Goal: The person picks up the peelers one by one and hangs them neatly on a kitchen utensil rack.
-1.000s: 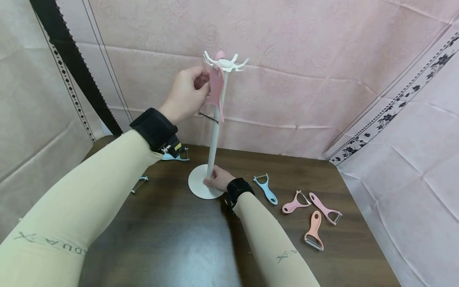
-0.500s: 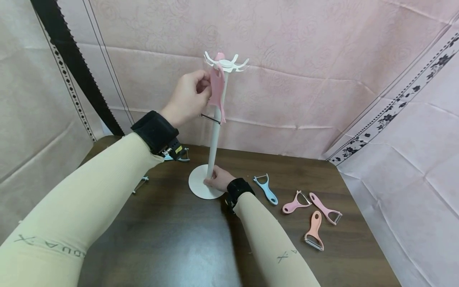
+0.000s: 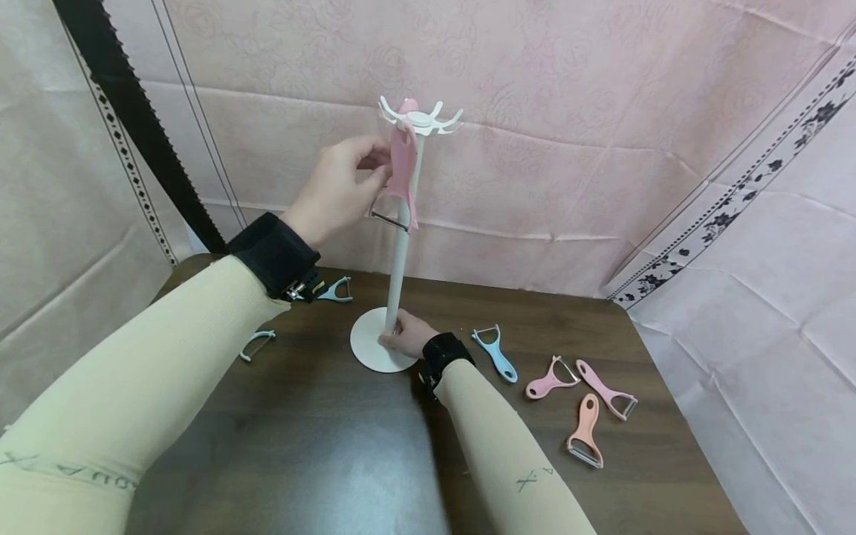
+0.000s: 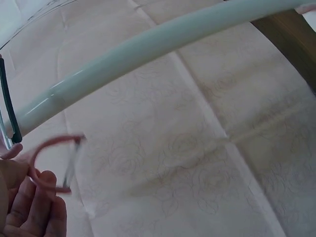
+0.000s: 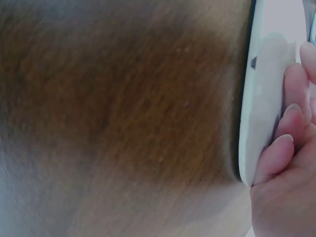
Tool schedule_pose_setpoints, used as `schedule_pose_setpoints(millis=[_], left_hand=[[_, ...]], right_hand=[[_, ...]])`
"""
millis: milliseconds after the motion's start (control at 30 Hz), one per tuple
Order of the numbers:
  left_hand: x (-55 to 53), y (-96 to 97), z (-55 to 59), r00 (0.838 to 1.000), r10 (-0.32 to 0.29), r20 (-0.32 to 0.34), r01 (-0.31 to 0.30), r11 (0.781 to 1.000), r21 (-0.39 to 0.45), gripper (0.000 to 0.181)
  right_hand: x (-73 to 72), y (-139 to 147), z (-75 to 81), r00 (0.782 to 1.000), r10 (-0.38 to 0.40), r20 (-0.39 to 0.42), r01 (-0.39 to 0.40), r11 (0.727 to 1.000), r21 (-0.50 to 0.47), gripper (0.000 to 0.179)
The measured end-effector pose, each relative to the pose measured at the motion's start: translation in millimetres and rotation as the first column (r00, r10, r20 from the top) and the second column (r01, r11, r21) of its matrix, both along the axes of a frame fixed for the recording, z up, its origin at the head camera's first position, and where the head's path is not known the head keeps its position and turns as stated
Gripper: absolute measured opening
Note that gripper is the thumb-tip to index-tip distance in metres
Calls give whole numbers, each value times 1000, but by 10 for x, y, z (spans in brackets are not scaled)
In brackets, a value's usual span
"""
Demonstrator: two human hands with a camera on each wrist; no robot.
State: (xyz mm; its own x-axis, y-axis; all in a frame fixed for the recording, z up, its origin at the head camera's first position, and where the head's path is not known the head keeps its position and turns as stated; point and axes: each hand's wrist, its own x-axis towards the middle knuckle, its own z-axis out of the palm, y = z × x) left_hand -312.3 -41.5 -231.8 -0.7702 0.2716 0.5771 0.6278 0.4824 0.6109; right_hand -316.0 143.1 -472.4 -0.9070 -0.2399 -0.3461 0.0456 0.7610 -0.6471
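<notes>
A white hook stand [image 3: 399,275] rises from a round base, with curved arms on top. A pink peeler [image 3: 403,160] hangs from one arm, its blade end downward; in the left wrist view this pink peeler [image 4: 42,153] is blurred. Close at the peeler's left edge is my left hand [image 3: 344,182], thumb and fingers apart and loosely bent. Behind the hooks shows another pink handle end [image 3: 409,105]. My right hand [image 3: 409,333] grips the foot of the pole, and in the right wrist view its fingers lie on the white base [image 5: 264,98].
On the right of the brown table [image 3: 321,446] lie a blue peeler [image 3: 498,355], two pink peelers, one nearer [image 3: 548,383], and an orange peeler [image 3: 586,420]. Two blue peelers, one farther back [image 3: 337,291], lie partly behind the left arm. A pale cloth [image 3: 568,148] hangs behind.
My left hand has drawn slightly left and down, its thumb and fingers parting beside the hanging pink peeler. My right hand stays at the stand's foot.
</notes>
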Motion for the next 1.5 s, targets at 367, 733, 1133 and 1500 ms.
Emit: schedule_pose_setpoints(millis=[367, 733, 1133, 1500], left_hand=[[-37, -249, -235, 996, 21, -89, -21, 1000, 6, 27], [-208, -689, -785, 901, 330, 282, -219, 906, -361, 87], [-344, -893, -1421, 780, 377, 500, -150, 887, -436, 77], [-399, -1011, -1995, 680, 479, 555, -182, 844, -505, 69]], right_hand=[[-5, -7, -20, 1000, -7, -9, 6, 1000, -13, 43], [-1, -14, -40, 1000, 3, -29, -3, 1000, -15, 47], [-6, 26, -15, 1000, 2, -26, -2, 1000, -16, 43], [0, 14, -26, 999, 7, -46, -8, 1000, -22, 44]])
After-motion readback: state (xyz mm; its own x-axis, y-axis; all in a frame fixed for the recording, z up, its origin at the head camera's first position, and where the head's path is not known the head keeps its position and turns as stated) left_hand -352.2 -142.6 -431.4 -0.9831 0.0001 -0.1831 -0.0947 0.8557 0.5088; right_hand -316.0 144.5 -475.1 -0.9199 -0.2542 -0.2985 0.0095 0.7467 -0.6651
